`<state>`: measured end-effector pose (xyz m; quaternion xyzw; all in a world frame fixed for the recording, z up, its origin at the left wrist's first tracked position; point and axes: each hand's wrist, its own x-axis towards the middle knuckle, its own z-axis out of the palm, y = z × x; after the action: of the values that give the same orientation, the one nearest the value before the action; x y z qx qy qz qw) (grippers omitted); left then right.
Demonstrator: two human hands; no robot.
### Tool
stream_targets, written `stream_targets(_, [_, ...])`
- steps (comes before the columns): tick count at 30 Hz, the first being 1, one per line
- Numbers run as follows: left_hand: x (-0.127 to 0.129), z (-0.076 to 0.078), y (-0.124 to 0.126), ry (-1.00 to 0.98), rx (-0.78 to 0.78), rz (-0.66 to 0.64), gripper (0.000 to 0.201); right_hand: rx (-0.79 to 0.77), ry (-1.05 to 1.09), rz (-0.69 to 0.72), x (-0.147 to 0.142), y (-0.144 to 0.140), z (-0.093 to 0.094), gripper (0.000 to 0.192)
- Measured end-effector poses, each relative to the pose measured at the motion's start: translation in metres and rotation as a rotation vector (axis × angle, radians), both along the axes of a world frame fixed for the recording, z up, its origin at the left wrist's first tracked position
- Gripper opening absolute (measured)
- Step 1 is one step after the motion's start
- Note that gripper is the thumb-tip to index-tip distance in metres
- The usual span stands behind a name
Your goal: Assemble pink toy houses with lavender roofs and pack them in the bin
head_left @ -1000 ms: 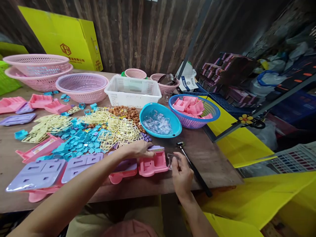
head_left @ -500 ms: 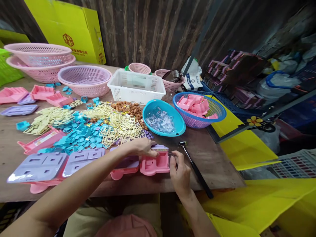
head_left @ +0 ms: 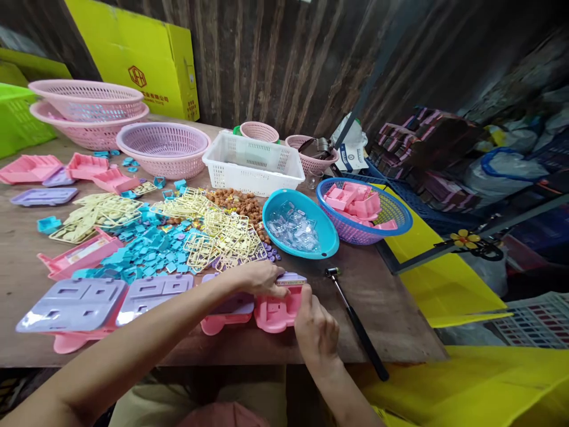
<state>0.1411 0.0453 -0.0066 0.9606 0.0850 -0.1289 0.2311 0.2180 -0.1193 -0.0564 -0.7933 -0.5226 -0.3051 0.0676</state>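
Note:
A pink plastic toy house (head_left: 279,314) with a printed "pet house" strip and a purple edge stands near the table's front. My left hand (head_left: 262,277) reaches across from the left, its fingers closed over the top edge of that piece. At its right side is my right hand (head_left: 317,325), curled with the thumb raised against the toy's edge; the fingertips are hidden. Just left, partly under my left forearm, is another pink piece with a purple top (head_left: 229,308). A black-handled hammer (head_left: 355,320) lies to the right of my right hand.
Behind my hands are piles of blue parts (head_left: 155,246), cream frames (head_left: 226,240) and brown pieces (head_left: 242,207). A turquoise bowl (head_left: 300,225) holds clear parts. A blue-rimmed basket (head_left: 400,222) holds pink parts. A white basket (head_left: 258,178) stands farther back. A metal bar (head_left: 422,255) crosses at right.
My right hand has turned and closed up against the toy's right side, its thumb now raised. My left hand keeps its hold on the toy. The whole view has shifted slightly.

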Motion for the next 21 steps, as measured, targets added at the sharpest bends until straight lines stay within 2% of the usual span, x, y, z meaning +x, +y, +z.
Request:
stream_targets(4, [-0.001, -0.001, -0.003, -0.009, 0.041, 0.004, 0.046, 0.091, 0.11, 0.072, 0.006, -0.002, -0.007, 0.031])
stream_targets(8, [-0.004, -0.002, -0.006, -0.027, 0.062, 0.035, 0.047, 0.205, 0.466, 0.148, 0.02, -0.014, -0.013, 0.028])
stream_targets(10, [-0.006, -0.001, -0.009, -0.029, 0.067, 0.06, 0.049, 0.201, 0.674, 0.192, 0.033, -0.019, -0.006, 0.032])
stream_targets(12, [-0.007, 0.001, -0.013, -0.03, 0.075, 0.077, 0.051, 0.132, 0.735, 0.166, 0.053, -0.014, 0.008, 0.041])
stream_targets(14, [-0.008, 0.002, -0.019, -0.052, 0.094, 0.079, 0.053, 0.041, 0.657, 0.084, 0.077, 0.005, 0.027, 0.045])
stream_targets(17, [-0.007, 0.001, -0.028, -0.125, 0.16, 0.09, 0.057, -0.111, 0.593, 0.069, 0.111, 0.059, 0.047, 0.029])
stream_targets(19, [-0.006, -0.001, -0.034, -0.164, 0.202, 0.13, 0.062, -0.268, 0.596, 0.073, 0.127, 0.097, 0.049, 0.023])
stream_targets(21, [-0.008, -0.005, -0.039, -0.179, 0.225, 0.169, 0.067, -0.43, 0.606, 0.074, 0.136, 0.127, 0.043, 0.025])
